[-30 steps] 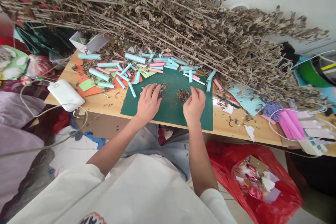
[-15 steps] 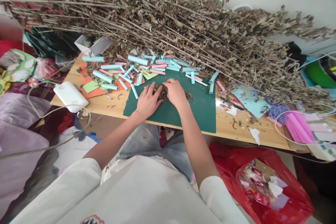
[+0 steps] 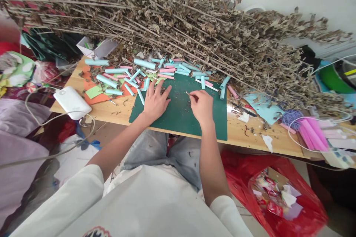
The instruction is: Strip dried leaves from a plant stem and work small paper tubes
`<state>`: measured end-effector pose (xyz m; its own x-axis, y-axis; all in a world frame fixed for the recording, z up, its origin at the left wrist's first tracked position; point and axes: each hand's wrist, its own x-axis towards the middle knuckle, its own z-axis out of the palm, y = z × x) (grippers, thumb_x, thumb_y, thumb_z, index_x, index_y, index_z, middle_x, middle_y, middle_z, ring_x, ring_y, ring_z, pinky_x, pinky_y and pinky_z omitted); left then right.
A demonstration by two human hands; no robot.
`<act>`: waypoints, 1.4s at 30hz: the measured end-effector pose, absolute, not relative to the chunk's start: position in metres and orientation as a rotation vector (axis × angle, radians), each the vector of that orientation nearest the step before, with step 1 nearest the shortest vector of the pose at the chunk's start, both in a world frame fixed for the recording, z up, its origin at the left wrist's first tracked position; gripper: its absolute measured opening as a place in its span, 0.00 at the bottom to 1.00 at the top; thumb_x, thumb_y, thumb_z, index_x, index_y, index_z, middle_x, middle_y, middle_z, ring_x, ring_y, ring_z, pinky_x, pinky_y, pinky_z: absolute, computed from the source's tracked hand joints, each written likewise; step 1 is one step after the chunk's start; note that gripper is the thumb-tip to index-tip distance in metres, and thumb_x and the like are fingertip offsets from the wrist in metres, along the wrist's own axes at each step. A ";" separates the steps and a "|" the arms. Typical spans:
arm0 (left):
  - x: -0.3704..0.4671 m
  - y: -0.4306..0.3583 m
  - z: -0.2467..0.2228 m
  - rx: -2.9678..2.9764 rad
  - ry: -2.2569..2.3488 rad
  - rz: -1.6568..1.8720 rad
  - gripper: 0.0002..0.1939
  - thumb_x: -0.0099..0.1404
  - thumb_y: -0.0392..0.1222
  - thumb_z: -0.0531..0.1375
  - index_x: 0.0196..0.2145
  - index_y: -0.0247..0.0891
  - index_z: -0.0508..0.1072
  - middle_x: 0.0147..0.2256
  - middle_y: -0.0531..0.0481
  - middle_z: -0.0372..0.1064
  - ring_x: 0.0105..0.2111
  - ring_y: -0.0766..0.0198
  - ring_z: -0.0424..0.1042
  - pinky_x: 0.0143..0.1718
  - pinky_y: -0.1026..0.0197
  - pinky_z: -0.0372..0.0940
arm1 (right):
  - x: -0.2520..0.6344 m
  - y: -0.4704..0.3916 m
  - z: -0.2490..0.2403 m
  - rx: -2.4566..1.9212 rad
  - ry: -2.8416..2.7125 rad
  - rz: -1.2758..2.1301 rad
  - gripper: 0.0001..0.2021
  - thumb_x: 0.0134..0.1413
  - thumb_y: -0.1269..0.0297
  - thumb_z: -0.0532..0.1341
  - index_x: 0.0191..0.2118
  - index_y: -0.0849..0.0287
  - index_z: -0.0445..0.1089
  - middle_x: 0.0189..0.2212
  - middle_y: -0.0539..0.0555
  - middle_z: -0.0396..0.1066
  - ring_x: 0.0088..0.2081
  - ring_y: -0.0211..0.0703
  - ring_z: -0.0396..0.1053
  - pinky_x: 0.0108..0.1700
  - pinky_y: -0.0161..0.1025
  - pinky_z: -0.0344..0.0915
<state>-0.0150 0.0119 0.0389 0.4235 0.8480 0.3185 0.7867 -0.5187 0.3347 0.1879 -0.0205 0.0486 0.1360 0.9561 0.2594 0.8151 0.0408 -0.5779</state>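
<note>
Fingers (image 3: pixel 158 89) splayed, the left hand (image 3: pixel 155 104) lies palm-down at nine o'clock on the green mat (image 3: pixel 180 120). At three o'clock, the right hand (image 3: pixel 202 107) pinches a thin, pale-brown scrap (image 3: pixel 187 92).

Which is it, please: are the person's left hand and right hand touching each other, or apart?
Apart: the head view shows a plain stretch of green mat between the left hand and the right hand.

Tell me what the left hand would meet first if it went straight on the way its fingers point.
Probably the nearest pink tube, just beyond the left hand; depth is hard to judge, so a raised hand might pass over it.
</note>
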 end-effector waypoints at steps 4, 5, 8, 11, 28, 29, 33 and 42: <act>0.009 0.001 0.043 2.270 1.078 0.906 0.18 0.68 0.41 0.56 0.54 0.40 0.73 0.57 0.41 0.66 0.58 0.49 0.63 0.60 0.43 0.59 | 0.195 -0.043 0.056 -1.733 -1.610 0.311 0.10 0.57 0.69 0.56 0.38 0.58 0.75 0.34 0.55 0.72 0.34 0.43 0.70 0.41 0.41 0.67; 0.018 -0.001 0.041 2.108 1.006 0.959 0.17 0.68 0.41 0.57 0.53 0.40 0.74 0.54 0.42 0.70 0.54 0.51 0.68 0.58 0.47 0.62 | 0.195 -0.046 0.058 -1.715 -1.589 0.318 0.10 0.57 0.69 0.56 0.38 0.58 0.75 0.34 0.55 0.73 0.34 0.43 0.70 0.40 0.41 0.68; 0.045 -0.004 0.030 1.582 0.914 1.004 0.18 0.63 0.45 0.63 0.49 0.38 0.77 0.48 0.43 0.75 0.45 0.53 0.75 0.49 0.52 0.70 | 0.193 -0.051 0.058 -1.661 -1.548 0.364 0.09 0.57 0.68 0.57 0.38 0.57 0.75 0.36 0.55 0.74 0.34 0.43 0.71 0.40 0.41 0.70; 0.064 -0.002 0.018 1.234 0.891 1.037 0.17 0.58 0.47 0.66 0.43 0.37 0.80 0.42 0.44 0.78 0.40 0.54 0.77 0.47 0.52 0.71 | 0.190 -0.051 0.052 -1.625 -1.445 0.439 0.10 0.55 0.68 0.58 0.43 0.57 0.72 0.36 0.53 0.75 0.33 0.41 0.72 0.40 0.40 0.71; 0.061 0.019 0.008 1.114 0.795 0.989 0.15 0.55 0.45 0.68 0.40 0.35 0.81 0.36 0.45 0.77 0.36 0.61 0.73 0.41 0.58 0.68 | 0.178 -0.041 0.028 -1.565 -1.128 0.490 0.09 0.54 0.62 0.62 0.39 0.58 0.77 0.34 0.54 0.77 0.34 0.42 0.74 0.40 0.41 0.73; 0.061 0.020 0.010 1.099 0.790 0.986 0.16 0.54 0.45 0.69 0.39 0.34 0.81 0.36 0.45 0.78 0.35 0.61 0.73 0.41 0.58 0.68 | 0.177 -0.040 0.029 -1.552 -1.108 0.488 0.09 0.53 0.62 0.63 0.38 0.58 0.77 0.33 0.54 0.77 0.33 0.42 0.74 0.39 0.40 0.73; 0.059 0.022 0.014 1.015 0.772 1.001 0.17 0.51 0.45 0.71 0.36 0.33 0.78 0.30 0.48 0.76 0.30 0.65 0.73 0.37 0.61 0.69 | 0.175 -0.040 0.031 -1.551 -1.162 0.464 0.08 0.54 0.61 0.62 0.35 0.58 0.78 0.34 0.55 0.77 0.35 0.43 0.74 0.38 0.40 0.72; 0.053 0.010 0.003 0.918 0.804 0.978 0.16 0.49 0.45 0.72 0.35 0.34 0.81 0.35 0.46 0.78 0.35 0.61 0.75 0.46 0.54 0.69 | 0.167 -0.041 0.021 -1.539 -1.065 0.542 0.08 0.52 0.62 0.63 0.35 0.59 0.76 0.33 0.55 0.76 0.35 0.43 0.74 0.41 0.41 0.72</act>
